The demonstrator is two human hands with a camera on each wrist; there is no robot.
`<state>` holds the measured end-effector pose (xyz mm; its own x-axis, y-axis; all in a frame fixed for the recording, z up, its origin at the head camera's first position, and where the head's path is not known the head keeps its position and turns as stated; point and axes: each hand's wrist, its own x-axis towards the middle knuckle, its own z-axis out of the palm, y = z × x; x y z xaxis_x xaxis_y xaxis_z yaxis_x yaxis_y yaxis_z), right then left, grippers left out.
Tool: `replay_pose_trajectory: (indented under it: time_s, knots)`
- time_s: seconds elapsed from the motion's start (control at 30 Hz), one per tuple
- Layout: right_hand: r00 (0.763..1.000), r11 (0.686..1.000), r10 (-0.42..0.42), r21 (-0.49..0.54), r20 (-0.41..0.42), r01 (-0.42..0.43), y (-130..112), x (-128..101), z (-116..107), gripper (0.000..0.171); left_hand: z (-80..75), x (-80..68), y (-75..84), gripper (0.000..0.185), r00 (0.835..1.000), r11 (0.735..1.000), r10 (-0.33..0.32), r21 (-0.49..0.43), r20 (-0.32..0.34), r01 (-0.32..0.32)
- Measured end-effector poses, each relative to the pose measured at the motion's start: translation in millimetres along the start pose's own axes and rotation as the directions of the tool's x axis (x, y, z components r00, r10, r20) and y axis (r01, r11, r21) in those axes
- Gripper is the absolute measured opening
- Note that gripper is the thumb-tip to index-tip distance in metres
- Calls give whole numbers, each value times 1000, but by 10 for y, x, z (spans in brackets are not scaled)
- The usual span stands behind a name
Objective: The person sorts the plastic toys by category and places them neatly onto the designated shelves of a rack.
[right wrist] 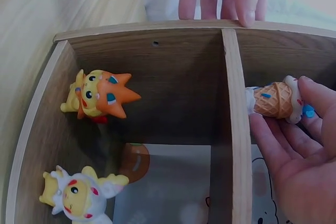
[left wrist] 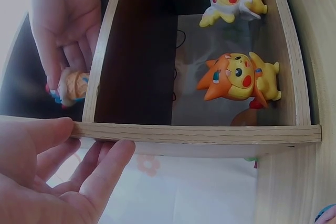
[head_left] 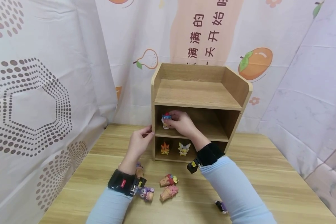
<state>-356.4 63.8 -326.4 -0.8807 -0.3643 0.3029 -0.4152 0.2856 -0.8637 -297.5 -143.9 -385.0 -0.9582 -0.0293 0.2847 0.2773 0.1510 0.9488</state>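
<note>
My right hand [head_left: 182, 123] reaches into the middle compartment of a wooden shelf [head_left: 203, 105] and grips a small ice-cream-cone figurine [right wrist: 275, 102]. The cone stands upright at the left end of the board, its base close over the wood. It has a tan waffle body, white icing and a blue-and-red top. At the shelf's left side panel [left wrist: 210, 132], my left hand [head_left: 138, 141] touches the front edge with the thumb, its fairly straight fingers along the outer face. Below, a yellow figurine in an orange hood [left wrist: 236, 80] and one in a white hood [left wrist: 231, 3] stand on the bottom board.
On the table before the shelf lie a red-topped cone figurine [head_left: 168, 180], a pink-topped one [head_left: 169, 192] and a purple one [head_left: 147, 193]. Another figurine [head_left: 139, 170] is partly behind my left wrist. A black-and-purple figurine [head_left: 221, 206] lies beside my right sleeve.
</note>
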Motion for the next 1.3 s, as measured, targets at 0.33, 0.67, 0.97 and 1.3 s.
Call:
replay_pose_trajectory:
  time_s: [0.33, 0.67, 0.97, 1.3]
  knots:
    - [1000, 1000, 12, 2, 6, -12, 27, -2, 54, 39, -11, -187, 387, 40, 1000, 1000, 2, 16, 18, -2]
    - [1000, 999, -6, -44, -7, 6, 12, -4, 2, 38, -2, -197, 410, 39, 1000, 1000, 1, 2, 15, -1]
    - [1000, 996, 19, -86, -15, -20, 6, 9, 20, 41, -9, -7, 6, 40, 1000, 1000, 11, -6, -10, -11]
    - [1000, 992, 28, -126, -10, -29, 11, -6, 10, 46, -4, 5, -14, 39, 1000, 1000, 8, -6, -9, -8]
